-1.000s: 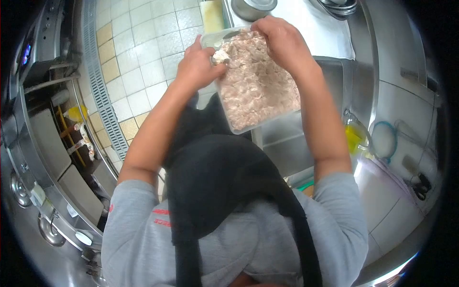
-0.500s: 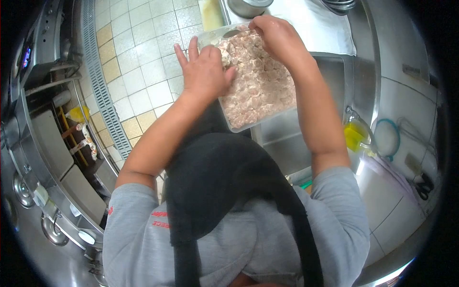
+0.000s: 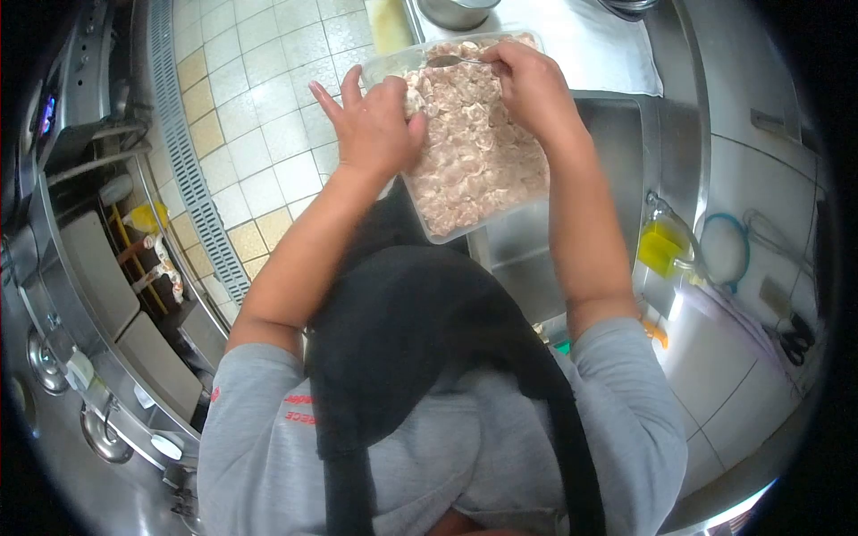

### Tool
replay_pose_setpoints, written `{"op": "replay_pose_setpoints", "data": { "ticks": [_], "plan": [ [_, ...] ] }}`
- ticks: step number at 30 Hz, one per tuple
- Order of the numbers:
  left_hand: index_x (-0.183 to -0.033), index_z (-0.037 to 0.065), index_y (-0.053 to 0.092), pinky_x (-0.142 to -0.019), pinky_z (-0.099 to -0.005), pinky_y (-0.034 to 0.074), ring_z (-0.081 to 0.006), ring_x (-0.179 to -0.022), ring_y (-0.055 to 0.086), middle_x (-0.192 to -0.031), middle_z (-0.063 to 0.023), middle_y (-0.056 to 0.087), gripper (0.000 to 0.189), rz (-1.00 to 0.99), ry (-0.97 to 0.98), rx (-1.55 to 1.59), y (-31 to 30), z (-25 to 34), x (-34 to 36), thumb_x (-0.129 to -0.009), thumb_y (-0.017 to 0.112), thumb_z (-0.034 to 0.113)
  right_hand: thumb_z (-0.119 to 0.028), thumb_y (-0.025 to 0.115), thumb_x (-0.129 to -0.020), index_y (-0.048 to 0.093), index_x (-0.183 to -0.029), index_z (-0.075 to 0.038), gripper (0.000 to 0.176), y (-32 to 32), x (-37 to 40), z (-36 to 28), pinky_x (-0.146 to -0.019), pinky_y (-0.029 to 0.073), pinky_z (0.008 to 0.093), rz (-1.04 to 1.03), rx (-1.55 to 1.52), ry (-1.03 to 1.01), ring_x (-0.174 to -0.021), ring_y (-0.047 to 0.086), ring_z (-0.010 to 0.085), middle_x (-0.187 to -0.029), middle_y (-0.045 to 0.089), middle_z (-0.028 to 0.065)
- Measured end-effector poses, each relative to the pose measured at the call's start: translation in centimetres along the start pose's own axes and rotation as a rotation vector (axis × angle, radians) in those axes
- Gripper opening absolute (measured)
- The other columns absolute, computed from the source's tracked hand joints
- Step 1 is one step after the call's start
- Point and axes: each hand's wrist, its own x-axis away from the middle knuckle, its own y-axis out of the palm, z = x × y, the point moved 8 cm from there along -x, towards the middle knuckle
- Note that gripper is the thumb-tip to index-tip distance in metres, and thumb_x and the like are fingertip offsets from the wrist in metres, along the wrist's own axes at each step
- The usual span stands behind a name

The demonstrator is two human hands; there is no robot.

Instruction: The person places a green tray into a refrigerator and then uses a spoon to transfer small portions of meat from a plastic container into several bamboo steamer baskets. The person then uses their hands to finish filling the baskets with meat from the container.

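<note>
A clear plastic container [image 3: 435, 234] is filled with pale pink chopped raw meat [image 3: 483, 143] and sits at the sink edge in front of me. My left hand [image 3: 380, 125] grips the container's left side, thumb and forefinger at the rim and two other fingers stretched outward. My right hand [image 3: 536, 89] is closed on the handle of a metal spoon [image 3: 444, 62]. The spoon's bowl lies at the meat's surface near the far rim.
A steel sink [image 3: 612, 147] lies to the right, with a white cloth [image 3: 599, 45] and a metal pot [image 3: 458, 12] beyond it. A yellow sponge [image 3: 660, 248] and scissors [image 3: 795, 339] are at the far right. Steel kitchen equipment [image 3: 107, 313] lines the left.
My right hand has come down toward me and right, bringing the spoon into clearer view across the meat. My left hand stays at the container's left side with only a small shift.
</note>
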Motion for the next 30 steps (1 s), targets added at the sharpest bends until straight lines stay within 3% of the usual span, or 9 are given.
{"op": "replay_pose_setpoints", "data": {
  "ticks": [1,4,8,13,16,19,22,24,30],
  "plan": [
    [-0.116,0.005,0.065,-0.116,-0.0783,-0.001,-0.0471,-0.141,0.040,-0.102,-0.0168,0.071,0.045,0.004,0.005,0.028,0.1,-0.5,-0.3,-0.086,0.068,0.038,-0.008,0.061,-0.098,0.070,-0.113,-0.003,0.018,-0.5,0.6,-0.2,-0.086,0.054,0.0387,0.053,0.078,-0.045,-0.094,0.070,0.0324,-0.103,0.074,0.0159],
    [-0.119,0.009,0.068,-0.117,-0.0768,0.004,-0.0404,-0.136,0.048,-0.096,-0.0110,0.072,0.044,-0.008,0.015,0.066,0.3,-2.4,-1.5,-0.087,0.068,0.039,-0.016,0.061,-0.095,0.071,-0.117,-0.005,0.026,-0.8,3.1,2.8,-0.091,0.053,0.0381,0.024,-0.160,0.308,-0.105,0.070,0.0292,-0.110,0.074,0.0176],
    [-0.124,0.014,0.067,-0.118,-0.0742,0.008,-0.0341,-0.129,0.054,-0.096,-0.0109,0.071,0.045,-0.232,-0.017,0.124,0.5,-3.2,-3.2,-0.087,0.071,0.039,-0.016,0.062,-0.094,0.073,-0.115,-0.003,0.026,1.8,8.1,7.9,-0.090,0.053,0.0363,0.070,-0.365,0.431,-0.101,0.072,0.0258,-0.107,0.075,0.0160],
    [-0.134,0.016,0.062,-0.119,-0.0722,0.012,-0.0376,-0.130,0.053,-0.100,-0.0142,0.073,0.052,-0.378,0.061,0.083,0.6,-2.5,-3.2,-0.087,0.070,0.037,-0.014,0.064,-0.093,0.074,-0.114,-0.003,0.025,3.1,12.6,9.1,-0.087,0.054,0.0351,0.063,-0.499,0.588,-0.096,0.072,0.0223,-0.103,0.076,0.0130],
    [-0.135,0.017,0.061,-0.120,-0.0691,0.015,-0.0354,-0.126,0.055,-0.103,-0.0130,0.071,0.052,-0.438,0.052,0.097,1.1,-3.2,-3.7,-0.087,0.071,0.035,-0.012,0.063,-0.093,0.074,-0.114,-0.004,0.025,3.1,12.8,7.7,-0.086,0.055,0.0362,0.060,-0.506,0.513,-0.095,0.073,0.0251,-0.104,0.076,0.0140],
    [-0.133,0.019,0.063,-0.120,-0.0670,0.019,-0.0333,-0.117,0.060,-0.103,-0.0121,0.071,0.049,-0.446,0.071,0.091,1.4,-3.7,-4.2,-0.087,0.073,0.032,-0.009,0.061,-0.098,0.073,-0.116,-0.003,0.023,2.4,11.0,4.2,-0.073,0.054,0.0299,0.101,-0.332,0.273,-0.082,0.069,0.0131,-0.095,0.075,0.0065],
    [-0.132,0.019,0.064,-0.119,-0.0676,0.021,-0.0329,-0.110,0.065,-0.102,-0.0125,0.072,0.047,-0.475,0.086,0.077,1.3,-3.8,-4.6,-0.087,0.072,0.031,-0.012,0.061,-0.097,0.073,-0.115,-0.004,0.023,1.5,9.3,0.1,-0.076,0.055,0.0320,0.005,-0.326,0.353,-0.082,0.071,0.0174,-0.094,0.076,0.0117],
    [-0.131,0.018,0.065,-0.118,-0.0686,0.022,-0.0324,-0.106,0.068,-0.101,-0.0125,0.073,0.046,-0.527,0.082,0.097,1.5,-4.0,-5.2,-0.087,0.072,0.030,-0.013,0.059,-0.095,0.074,-0.113,-0.004,0.025,1.4,8.3,-1.5,-0.088,0.054,0.0396,-0.035,-0.227,0.343,-0.095,0.071,0.0298,-0.102,0.074,0.0176],
    [-0.125,0.015,0.069,-0.098,-0.0431,0.051,-0.0277,-0.095,0.072,-0.095,-0.0106,0.075,0.042,-0.578,0.081,0.156,1.6,-4.1,-6.6,-0.086,0.071,0.032,-0.018,0.058,-0.093,0.074,-0.109,-0.004,0.026,2.9,6.0,-3.4,-0.087,0.055,0.0437,-0.098,-0.034,0.228,-0.093,0.070,0.0370,-0.102,0.074,0.0203]
  ]
}}
